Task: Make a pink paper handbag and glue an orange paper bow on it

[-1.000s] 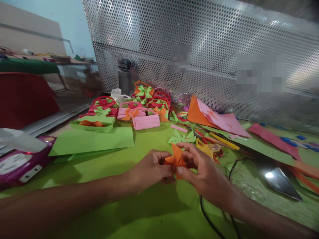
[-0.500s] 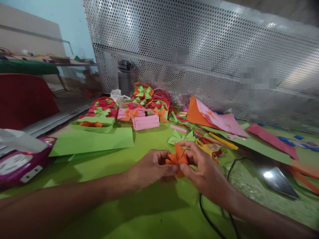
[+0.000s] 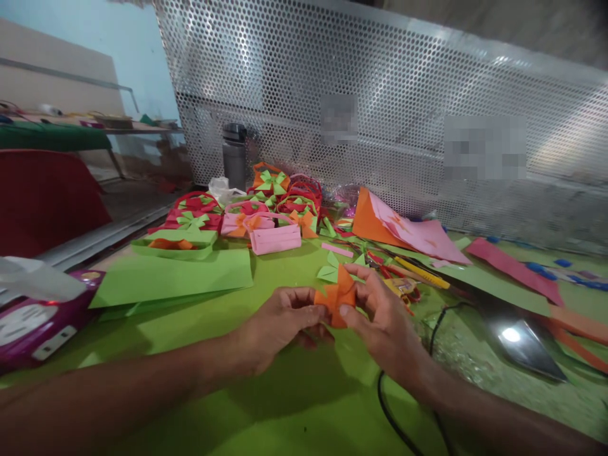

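Observation:
An orange folded paper bow (image 3: 338, 297) is held between both hands above the green tabletop. My left hand (image 3: 285, 323) pinches its left side between thumb and fingers. On its right side, my right hand (image 3: 382, 316) grips it, thumb in front and fingers behind. Just behind the hands lies a light green paper bow (image 3: 329, 271), partly hidden by the right hand. A small pink paper bag (image 3: 275, 239) stands farther back, left of the hands.
Several decorated paper bags (image 3: 192, 215) crowd the back, before a grey bottle (image 3: 234, 158). Green sheets (image 3: 190, 275) lie left, beside a purple power strip (image 3: 52, 320). Yellow scissors (image 3: 403, 288), pink sheets (image 3: 413, 231), a phone-like dark slab (image 3: 527, 348) and a black cable (image 3: 392, 418) are at right.
The orange bow has been turned in the fingers, so its flaps show at a different angle. Both hands still hold it, and the camera view has shifted slightly.

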`<state>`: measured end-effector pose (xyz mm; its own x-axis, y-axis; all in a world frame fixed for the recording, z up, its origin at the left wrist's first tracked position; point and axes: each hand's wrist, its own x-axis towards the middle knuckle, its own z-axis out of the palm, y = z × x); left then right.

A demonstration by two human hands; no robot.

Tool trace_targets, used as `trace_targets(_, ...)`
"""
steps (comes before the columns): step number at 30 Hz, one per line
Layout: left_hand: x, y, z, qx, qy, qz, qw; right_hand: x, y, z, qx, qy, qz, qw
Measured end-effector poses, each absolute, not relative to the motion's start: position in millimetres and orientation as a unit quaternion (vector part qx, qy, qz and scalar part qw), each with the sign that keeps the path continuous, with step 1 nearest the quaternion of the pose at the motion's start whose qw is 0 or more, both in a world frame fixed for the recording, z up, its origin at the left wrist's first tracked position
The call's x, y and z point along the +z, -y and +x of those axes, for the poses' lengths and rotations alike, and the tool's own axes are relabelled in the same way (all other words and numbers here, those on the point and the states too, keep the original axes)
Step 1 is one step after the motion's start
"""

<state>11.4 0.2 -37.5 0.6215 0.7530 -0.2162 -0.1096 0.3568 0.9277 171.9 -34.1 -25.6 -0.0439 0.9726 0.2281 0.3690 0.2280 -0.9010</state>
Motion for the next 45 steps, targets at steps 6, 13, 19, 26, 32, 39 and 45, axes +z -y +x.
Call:
trace_targets(6,-36.2,0.5,10.7,0.319,-0.338,0.512,0.722,-25.5,35.0,170.3,0.358,0.646,-0.5,0.453)
trace_targets(13,-32.4,0.0,11.1,0.33,-0.349,0.535,0.695,-29.0,33.6,173.7,0.396,0.636,-0.473,0.463)
trace_targets(19,-32.1,1.3,10.1,0.335,-0.34,0.531,0.7,-29.9,33.8,175.8,0.406,0.63,-0.471,0.465)
trace_targets(26,-33.4,0.1,9.6,0.336,-0.346,0.537,0.692,-27.9,35.7,175.5,0.399,0.622,-0.486,0.466)
trace_targets(32,-32.7,0.1,11.3,0.329,-0.347,0.542,0.691,-28.4,35.8,174.6,0.404,0.632,-0.469,0.467)
trace_targets(39,-30.2,-4.1,8.2,0.287,-0.368,0.595,0.654,-18.4,33.7,181.3,0.339,0.625,-0.517,0.476)
trace_targets(45,-19.9,-3.2,3.1,0.246,-0.372,0.755,0.48,-6.2,27.9,188.2,0.22,0.744,-0.513,0.367)
